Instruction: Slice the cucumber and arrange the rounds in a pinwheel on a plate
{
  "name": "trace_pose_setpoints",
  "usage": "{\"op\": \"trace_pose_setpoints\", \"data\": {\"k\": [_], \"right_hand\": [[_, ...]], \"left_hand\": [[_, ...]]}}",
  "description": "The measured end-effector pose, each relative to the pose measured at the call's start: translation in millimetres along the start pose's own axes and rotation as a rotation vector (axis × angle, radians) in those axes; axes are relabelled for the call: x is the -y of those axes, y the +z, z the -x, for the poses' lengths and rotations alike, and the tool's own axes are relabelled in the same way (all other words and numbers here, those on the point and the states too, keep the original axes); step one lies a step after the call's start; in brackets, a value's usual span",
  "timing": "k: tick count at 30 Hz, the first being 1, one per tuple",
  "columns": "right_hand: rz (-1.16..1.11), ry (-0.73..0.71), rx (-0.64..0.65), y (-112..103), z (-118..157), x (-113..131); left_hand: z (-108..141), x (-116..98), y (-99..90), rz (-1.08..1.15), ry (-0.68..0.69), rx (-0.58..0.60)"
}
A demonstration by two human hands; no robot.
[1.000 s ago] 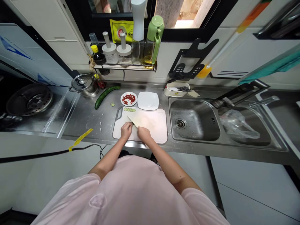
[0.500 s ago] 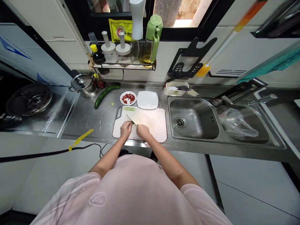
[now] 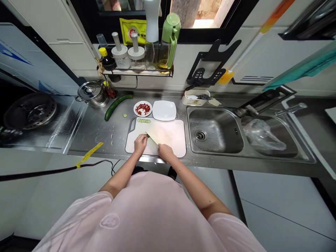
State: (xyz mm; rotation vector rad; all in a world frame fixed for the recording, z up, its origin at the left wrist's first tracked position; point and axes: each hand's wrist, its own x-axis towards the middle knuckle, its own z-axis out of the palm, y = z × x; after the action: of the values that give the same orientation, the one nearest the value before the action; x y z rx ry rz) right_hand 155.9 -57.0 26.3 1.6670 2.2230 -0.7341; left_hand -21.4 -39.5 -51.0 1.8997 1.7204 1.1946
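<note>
Over the white cutting board (image 3: pixel 173 134), my right hand (image 3: pixel 166 153) is closed round the handle of a knife (image 3: pixel 153 140), its blade pointing up and to the left. My left hand (image 3: pixel 140 143) has its fingers pressed together at the blade's tip, on a small green piece mostly hidden by the fingers. Thin cucumber slices (image 3: pixel 144 120) lie in a row at the board's top left. Behind the board are a white plate of chopped red pieces (image 3: pixel 142 109) and a bare white square plate (image 3: pixel 164 110). A whole cucumber (image 3: pixel 118 106) lies to the left.
One more cucumber slice (image 3: pixel 125 115) is on the steel counter. A lidded pot (image 3: pixel 92 94) and a black pan (image 3: pixel 30 111) stand at the left. To the right are a sink (image 3: pixel 215 131) and a plastic bag (image 3: pixel 264 134) in a second basin. Bottles fill the wall rack (image 3: pixel 139 72).
My right hand has moved right and slightly down, drawing the knife back with it. My left hand has stayed nearly in place. The whole view has shifted slightly.
</note>
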Motion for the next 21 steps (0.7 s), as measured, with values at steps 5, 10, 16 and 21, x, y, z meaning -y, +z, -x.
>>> {"op": "trace_pose_setpoints", "data": {"k": [5,10,16,21], "right_hand": [[-0.003,-0.006,0.011,1.8,8.0,-4.9],[-0.002,0.013,0.027,4.0,17.5,-10.0],[-0.02,0.043,0.048,3.2,26.5,-14.5],[-0.019,0.064,-0.005,2.9,33.5,-19.6]], "left_hand": [[-0.1,-0.1,-0.3,0.002,-0.007,0.002],[-0.1,-1.2,-1.8,0.01,-0.022,0.013],[0.4,-0.3,-0.5,0.013,-0.071,-0.005],[1.0,1.3,0.6,0.054,-0.132,-0.037]]}}
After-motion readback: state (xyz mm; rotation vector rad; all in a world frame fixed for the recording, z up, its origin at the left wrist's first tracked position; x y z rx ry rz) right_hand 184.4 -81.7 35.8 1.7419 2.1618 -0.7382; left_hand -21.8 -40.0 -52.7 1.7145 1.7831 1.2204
